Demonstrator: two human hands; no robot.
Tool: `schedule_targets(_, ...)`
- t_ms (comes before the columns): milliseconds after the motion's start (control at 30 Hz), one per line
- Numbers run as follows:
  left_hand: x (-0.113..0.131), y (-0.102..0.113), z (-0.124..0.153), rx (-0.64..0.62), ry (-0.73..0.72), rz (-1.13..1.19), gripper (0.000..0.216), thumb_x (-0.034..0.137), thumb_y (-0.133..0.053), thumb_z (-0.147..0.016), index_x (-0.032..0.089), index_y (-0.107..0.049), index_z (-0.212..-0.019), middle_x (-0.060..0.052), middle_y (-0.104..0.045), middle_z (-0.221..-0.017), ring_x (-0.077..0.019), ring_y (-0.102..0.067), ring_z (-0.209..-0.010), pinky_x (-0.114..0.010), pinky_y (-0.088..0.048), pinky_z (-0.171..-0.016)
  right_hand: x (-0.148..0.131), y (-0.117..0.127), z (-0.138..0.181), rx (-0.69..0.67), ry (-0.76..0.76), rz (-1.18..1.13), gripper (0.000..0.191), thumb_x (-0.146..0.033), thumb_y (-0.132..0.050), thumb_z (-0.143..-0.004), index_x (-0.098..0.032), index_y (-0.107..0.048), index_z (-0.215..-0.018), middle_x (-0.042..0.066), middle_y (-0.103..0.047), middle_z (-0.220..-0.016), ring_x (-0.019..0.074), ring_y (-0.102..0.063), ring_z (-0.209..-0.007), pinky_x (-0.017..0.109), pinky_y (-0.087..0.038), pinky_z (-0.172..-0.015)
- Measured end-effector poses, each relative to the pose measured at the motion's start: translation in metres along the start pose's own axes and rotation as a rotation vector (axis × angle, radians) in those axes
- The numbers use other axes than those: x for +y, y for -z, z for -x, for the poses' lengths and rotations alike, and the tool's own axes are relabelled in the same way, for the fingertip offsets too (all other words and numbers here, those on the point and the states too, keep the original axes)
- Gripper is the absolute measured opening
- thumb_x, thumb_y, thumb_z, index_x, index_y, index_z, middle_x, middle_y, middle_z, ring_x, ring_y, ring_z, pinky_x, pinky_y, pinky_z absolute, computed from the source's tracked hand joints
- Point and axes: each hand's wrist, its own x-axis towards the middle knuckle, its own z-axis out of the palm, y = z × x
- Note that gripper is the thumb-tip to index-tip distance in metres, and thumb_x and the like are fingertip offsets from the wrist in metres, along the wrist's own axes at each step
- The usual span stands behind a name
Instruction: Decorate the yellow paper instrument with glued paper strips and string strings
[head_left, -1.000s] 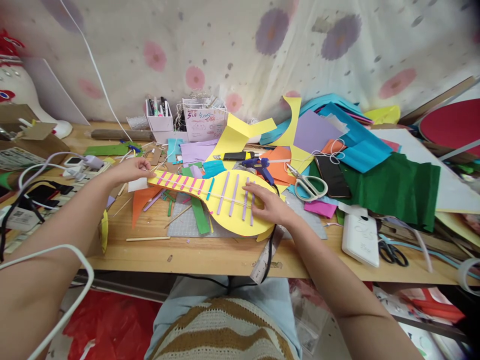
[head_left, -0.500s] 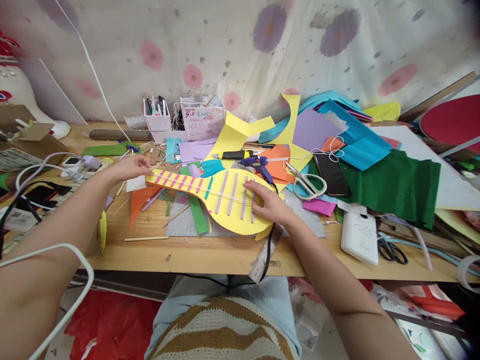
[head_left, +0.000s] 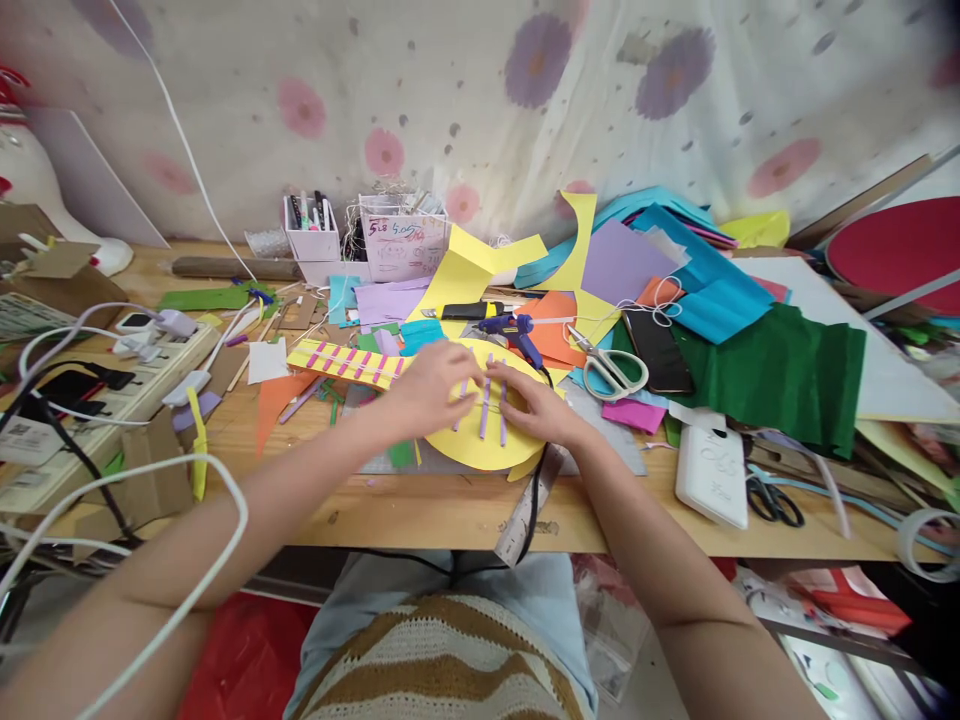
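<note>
A yellow paper lute (head_left: 450, 445) with a long neck lies flat on the bench. Pink strips cross its neck, purple strips (head_left: 486, 408) cross its round body, and thin pale strings run lengthwise. Over the body hovers my left hand (head_left: 431, 390), fingers bent, with a gap between thumb and forefinger; it hides the strips beneath. Resting on the right side of the body is my right hand (head_left: 536, 408), its fingers apart beside the purple strips. Both hands' fingertips are close together. Just behind the lute sits a blue glue gun (head_left: 517, 330).
White-handled scissors (head_left: 615, 372), a black phone (head_left: 660, 350) and green paper (head_left: 780, 370) lie to the right. A metal ruler (head_left: 525, 515) overhangs the front edge. Coloured scraps and a pen box (head_left: 311, 240) are behind. A white cable (head_left: 225, 480) loops across my left forearm.
My left hand has moved right, from the tip of the lute's neck to above its body. My right hand stays on the body. The lute looks unmoved.
</note>
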Motion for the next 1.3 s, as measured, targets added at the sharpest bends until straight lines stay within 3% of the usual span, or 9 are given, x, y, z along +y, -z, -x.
schedule_targets(100,0.018,-0.04,-0.004,-0.033,-0.022,0.101,0.011,0.025,-0.054,-0.081,0.019,-0.062,-0.085,-0.004,-0.061,-0.096,-0.0203,-0.051,-0.098,-0.036,-0.04,-0.088,0.005,-0.001,0.0,0.012,0.019,-0.02,0.049,-0.025,-0.047,-0.082,-0.02,-0.045,-0.13,0.01,-0.043,-0.141,0.0223,-0.038,-0.132,0.044,-0.032,-0.109)
schedule_targets(233,0.013,-0.06,0.0,-0.012,0.051,0.119,0.009,0.024,-0.054,-0.081,0.019,-0.061,-0.084,-0.005,-0.06,-0.095,-0.021,-0.05,-0.097,-0.037,-0.041,-0.089,0.009,-0.004,0.001,0.037,0.025,-0.039,0.048,-0.023,-0.045,-0.082,-0.021,-0.044,-0.13,0.009,-0.046,-0.139,0.0202,-0.04,-0.13,0.043,-0.034,-0.108)
schedule_targets(500,0.009,-0.06,0.005,-0.002,0.069,0.109,0.007,0.023,-0.057,-0.079,0.018,-0.061,-0.076,-0.005,-0.057,-0.093,-0.0202,-0.049,-0.095,-0.036,-0.041,-0.089,0.007,-0.006,0.001,0.083,0.021,-0.057,0.049,-0.017,-0.044,-0.079,-0.023,-0.046,-0.128,0.007,-0.047,-0.138,0.0187,-0.04,-0.13,0.04,-0.033,-0.109)
schedule_targets(667,0.01,-0.063,0.006,0.017,0.062,0.09,0.014,0.025,-0.06,-0.077,0.017,-0.062,-0.087,-0.006,-0.056,-0.096,-0.0211,-0.048,-0.098,-0.037,-0.04,-0.091,0.006,-0.005,0.002,0.078,0.02,-0.059,0.047,-0.02,-0.045,-0.082,-0.02,-0.046,-0.128,0.009,-0.045,-0.139,0.0189,-0.04,-0.131,0.04,-0.033,-0.109)
schedule_targets(1000,0.009,-0.064,0.004,0.01,0.066,0.107,0.01,0.024,-0.059,-0.077,0.018,-0.063,-0.071,-0.005,-0.057,-0.092,-0.0201,-0.05,-0.094,-0.038,-0.041,-0.088,0.001,0.003,0.002,-0.015,0.033,-0.027,0.048,-0.027,-0.052,-0.082,-0.021,-0.047,-0.13,0.009,-0.043,-0.141,0.022,-0.035,-0.133,0.043,-0.031,-0.11)
schedule_targets(1300,0.01,-0.057,0.003,-0.063,0.036,0.163,0.005,0.025,-0.066,-0.073,0.023,-0.071,-0.072,-0.003,-0.06,-0.093,-0.0205,-0.051,-0.099,-0.039,-0.037,-0.094,0.004,0.003,0.002,-0.025,0.023,-0.033,0.048,-0.022,-0.048,-0.083,-0.023,-0.046,-0.131,0.008,-0.042,-0.142,0.0203,-0.034,-0.134,0.044,-0.03,-0.111)
